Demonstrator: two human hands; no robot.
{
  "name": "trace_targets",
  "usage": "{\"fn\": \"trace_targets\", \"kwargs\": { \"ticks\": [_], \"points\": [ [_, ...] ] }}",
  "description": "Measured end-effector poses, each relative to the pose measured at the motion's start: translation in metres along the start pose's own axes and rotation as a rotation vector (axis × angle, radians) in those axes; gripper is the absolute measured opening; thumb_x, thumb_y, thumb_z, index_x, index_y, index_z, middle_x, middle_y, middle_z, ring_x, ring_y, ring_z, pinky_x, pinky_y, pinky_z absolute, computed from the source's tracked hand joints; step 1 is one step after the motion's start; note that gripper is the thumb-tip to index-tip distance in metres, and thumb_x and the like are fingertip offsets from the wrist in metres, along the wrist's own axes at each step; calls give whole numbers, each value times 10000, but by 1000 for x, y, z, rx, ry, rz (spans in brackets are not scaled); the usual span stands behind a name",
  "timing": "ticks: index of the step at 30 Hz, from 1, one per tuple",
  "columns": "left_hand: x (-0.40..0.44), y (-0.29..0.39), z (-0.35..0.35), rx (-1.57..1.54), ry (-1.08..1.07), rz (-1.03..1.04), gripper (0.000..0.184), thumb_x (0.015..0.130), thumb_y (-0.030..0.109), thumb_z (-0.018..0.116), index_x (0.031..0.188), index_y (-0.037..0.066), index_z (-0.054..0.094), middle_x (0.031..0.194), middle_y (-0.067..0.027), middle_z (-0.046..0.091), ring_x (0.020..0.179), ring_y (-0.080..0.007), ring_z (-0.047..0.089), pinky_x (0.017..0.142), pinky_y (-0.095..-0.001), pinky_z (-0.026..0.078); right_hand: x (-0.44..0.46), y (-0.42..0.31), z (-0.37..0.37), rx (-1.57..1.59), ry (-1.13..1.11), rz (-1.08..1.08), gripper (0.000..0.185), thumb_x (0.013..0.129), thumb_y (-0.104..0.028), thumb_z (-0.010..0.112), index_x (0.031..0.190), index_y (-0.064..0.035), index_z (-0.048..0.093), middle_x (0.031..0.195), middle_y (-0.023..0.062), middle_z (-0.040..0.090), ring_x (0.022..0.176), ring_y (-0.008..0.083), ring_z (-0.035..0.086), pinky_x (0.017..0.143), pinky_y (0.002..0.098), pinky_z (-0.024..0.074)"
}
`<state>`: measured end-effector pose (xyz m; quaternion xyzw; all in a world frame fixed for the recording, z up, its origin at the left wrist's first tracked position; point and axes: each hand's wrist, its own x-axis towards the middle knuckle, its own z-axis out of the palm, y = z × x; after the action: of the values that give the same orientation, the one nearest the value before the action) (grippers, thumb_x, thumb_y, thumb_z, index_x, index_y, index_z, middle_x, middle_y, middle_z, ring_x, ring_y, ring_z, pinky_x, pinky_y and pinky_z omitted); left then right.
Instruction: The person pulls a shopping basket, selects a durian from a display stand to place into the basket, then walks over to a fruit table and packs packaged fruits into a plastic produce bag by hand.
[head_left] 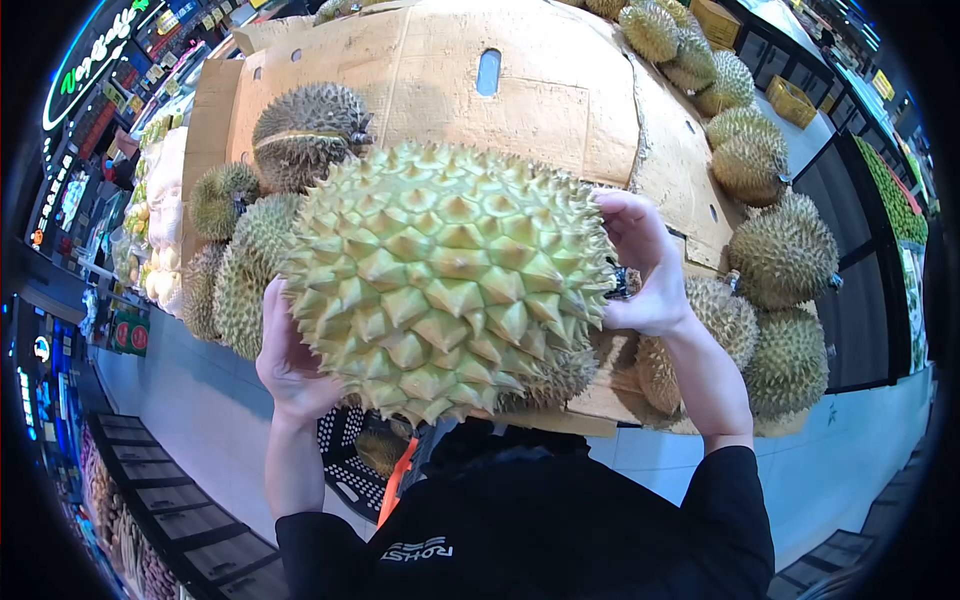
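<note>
Centrally, the left hand (643, 262) and right hand (292, 352), set apart, clamp opposite ends of a large green durian (450, 275), held above a cardboard-covered surface (440, 75) with smaller durians (782, 248) along both sides.

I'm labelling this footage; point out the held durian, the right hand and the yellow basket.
Held durian (450, 265): head view, middle of its spiky side.
Right hand (664, 286): head view, middle of the hand.
Yellow basket (790, 106): head view, side wall.

Your big durian (450, 270) is yellow-green with brownish tips, the cardboard (540, 130) beyond it tan, the smaller durians (783, 250) right of it olive-brown, your shirt (590, 520) below it black with white lettering (418, 551).
</note>
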<state>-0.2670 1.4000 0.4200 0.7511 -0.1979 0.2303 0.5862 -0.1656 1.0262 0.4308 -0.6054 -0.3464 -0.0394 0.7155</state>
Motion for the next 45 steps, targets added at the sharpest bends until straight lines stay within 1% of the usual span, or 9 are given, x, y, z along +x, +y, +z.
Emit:
{"fn": "trace_targets", "kwargs": {
  "ticks": [6,11,13,14,18,29,31,36,45],
  "points": [
    [-21,17,8,-84,90,-66,905,651,-87,740,1440,-100,294,1376,-162,494,1244,-250,512,1052,-401,421,-13,-29,21,-106,28,176,775,626,-197,878,1275,-19,494,1149,48,518,1119,154,491,1022,318,372],
    [-27,47,21,-221,173,-364,855,671,-21,816,1393,-100,365,1301,-136,550,1189,-227,556,1023,-379,449,-22,-51,36,-191,51,312,711,653,-256,858,1250,-60,525,1080,37,514,1068,146,494,998,310,377],
    [-27,54,23,-368,142,-292,515,769,-110,670,1248,-52,489,1194,-135,610,1090,-222,620,931,-349,523,-23,-61,42,-283,60,380,681,672,-276,846,1237,-58,534,1069,39,511,1051,144,487,982,298,370],
    [-30,53,18,-350,94,-310,509,798,-59,682,1266,-55,482,1217,-147,602,1094,-234,619,941,-356,513,-26,-61,47,-271,76,370,649,697,-294,835,1224,-52,542,1030,28,504,960,120,491,894,272,402],
    [-45,58,7,-461,142,-507,763,713,48,820,1352,-84,424,1273,-125,570,1154,-208,571,1013,-347,443,-33,-65,64,-183,114,528,629,741,-322,821,1222,-30,539,932,-10,485,785,67,449,710,234,417],
    [-105,64,-28,-635,210,-633,694,749,8,785,1334,-87,424,1291,-159,547,1183,-242,552,1020,-375,447,-58,-91,118,-233,37,665,756,732,-421,824,1281,-1,517,906,-4,507,814,84,448,745,243,423],
    [-119,66,-34,-682,220,-648,692,754,21,784,1335,-86,425,1290,-158,550,1181,-245,556,1021,-377,447,-65,-96,126,-269,-25,656,700,755,-325,795,1321,-46,491,1024,1,598,851,64,554,804,238,469],
    [-148,72,-47,-700,213,-660,714,747,52,800,1337,-92,424,1295,-158,549,1192,-251,551,1031,-381,439,-86,-105,153,-270,0,741,715,738,-286,806,1331,-45,488,1043,0,603,900,58,554,856,239,455],
    [-192,94,-63,-686,164,-728,896,705,36,827,1431,-98,321,1386,-152,474,1282,-230,467,1066,-382,405,-138,-99,200,-281,140,668,747,715,-326,827,1322,-25,511,1098,48,568,986,109,536,871,246,434]
  ]
}}
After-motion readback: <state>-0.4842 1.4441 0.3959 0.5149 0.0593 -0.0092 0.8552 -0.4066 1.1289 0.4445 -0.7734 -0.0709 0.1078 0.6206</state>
